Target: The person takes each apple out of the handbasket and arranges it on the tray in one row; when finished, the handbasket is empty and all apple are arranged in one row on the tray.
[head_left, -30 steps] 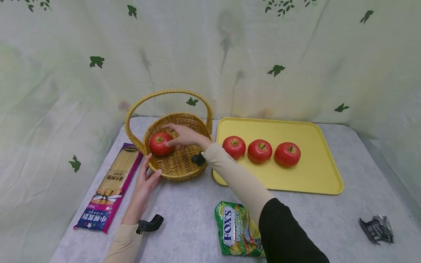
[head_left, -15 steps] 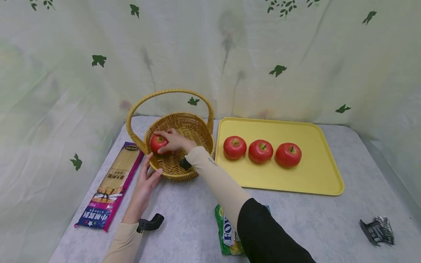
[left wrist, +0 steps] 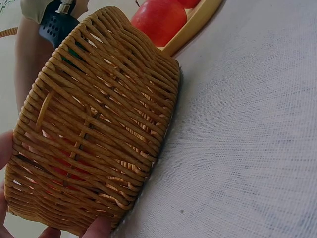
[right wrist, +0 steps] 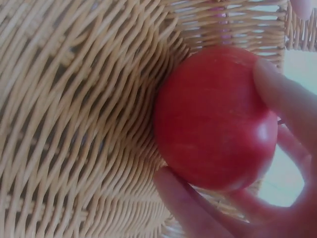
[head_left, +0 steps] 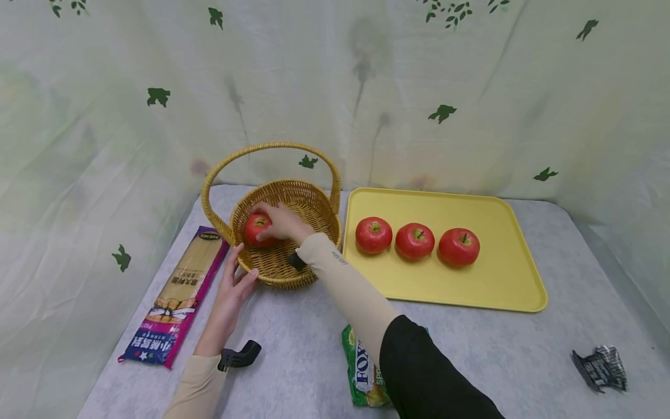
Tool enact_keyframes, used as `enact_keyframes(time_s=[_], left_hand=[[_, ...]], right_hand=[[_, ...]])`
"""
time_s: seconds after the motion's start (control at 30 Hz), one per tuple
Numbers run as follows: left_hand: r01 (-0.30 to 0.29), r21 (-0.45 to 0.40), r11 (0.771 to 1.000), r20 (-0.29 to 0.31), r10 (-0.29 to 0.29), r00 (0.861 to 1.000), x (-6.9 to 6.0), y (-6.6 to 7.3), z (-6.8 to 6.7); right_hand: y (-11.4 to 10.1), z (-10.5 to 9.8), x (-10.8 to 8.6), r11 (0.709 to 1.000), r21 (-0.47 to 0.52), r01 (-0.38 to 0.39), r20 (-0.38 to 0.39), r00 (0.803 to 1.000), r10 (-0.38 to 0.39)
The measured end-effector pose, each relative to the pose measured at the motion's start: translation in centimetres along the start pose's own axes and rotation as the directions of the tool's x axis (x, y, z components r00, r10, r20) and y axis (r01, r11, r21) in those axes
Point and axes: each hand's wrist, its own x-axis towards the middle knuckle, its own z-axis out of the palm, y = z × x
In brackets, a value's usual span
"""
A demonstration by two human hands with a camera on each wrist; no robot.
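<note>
A red apple [head_left: 254, 230] lies at the left inside a wicker basket [head_left: 277, 270] with a tall arched handle. My right hand [head_left: 285, 224] reaches in and grips this apple; the right wrist view shows thumb and fingers [right wrist: 185, 203] around the apple [right wrist: 213, 119], which sits against the woven wall. With my left hand [head_left: 230, 299] I hold the basket's near-left rim. Close up in the left wrist view, fingertips [left wrist: 98, 227] touch the basket's weave [left wrist: 94, 119], and red shows through its gaps.
Right of the basket, a yellow tray [head_left: 492, 279] carries three red apples [head_left: 414, 241] in a row. A pasta packet [head_left: 175, 297] lies at left. The right arm partly covers a green FOX'S bag [head_left: 361, 378]. A crumpled dark wrapper [head_left: 600, 368] lies far right.
My right hand has come down from above the apple's right side to grip it. The apple has shifted slightly to the right within the basket. The left hand stays at the rim.
</note>
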Motion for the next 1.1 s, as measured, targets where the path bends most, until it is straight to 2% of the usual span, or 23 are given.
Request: enact_keyframes(time_s=[0.17,0.33,0.47,0.6,0.8,0.97,1.1], left_hand=[[-0.003,-0.010,1.000,0.004,0.003,1.000,0.1,-0.1,0.1],[-0.002,-0.013,1.000,0.001,0.002,1.000,0.0,-0.1,0.0],[-0.008,-0.014,1.000,0.002,0.008,1.000,-0.1,-0.1,0.1],[-0.017,-0.015,1.000,0.006,0.017,1.000,-0.1,0.0,0.1],[-0.008,-0.010,1.000,0.006,0.008,1.000,-0.2,0.2,0.1],[-0.005,-0.005,1.000,0.003,0.005,1.000,-0.1,0.1,0.1],[-0.016,-0.003,1.000,0.002,0.016,1.000,0.0,0.0,0.1]], right_hand=[[1.1,-1.3,-0.5,0.998,-0.049,0.041,-0.052,0.998,-0.043],[2.0,-3.3,-1.7,0.994,-0.013,0.111,-0.093,0.989,-0.112],[3.0,-5.2,-3.5,0.989,-0.001,0.145,-0.128,0.981,-0.144],[4.1,-7.1,-6.4,0.986,-0.021,0.168,-0.144,0.975,-0.169],[6.7,-9.8,-12.0,0.984,-0.039,0.172,-0.153,0.973,-0.175],[9.8,-11.8,-16.5,0.994,-0.021,0.110,-0.193,0.975,-0.111],[12.5,-13.4,-20.0,1.000,0.000,-0.001,-0.241,0.971,0.001]])
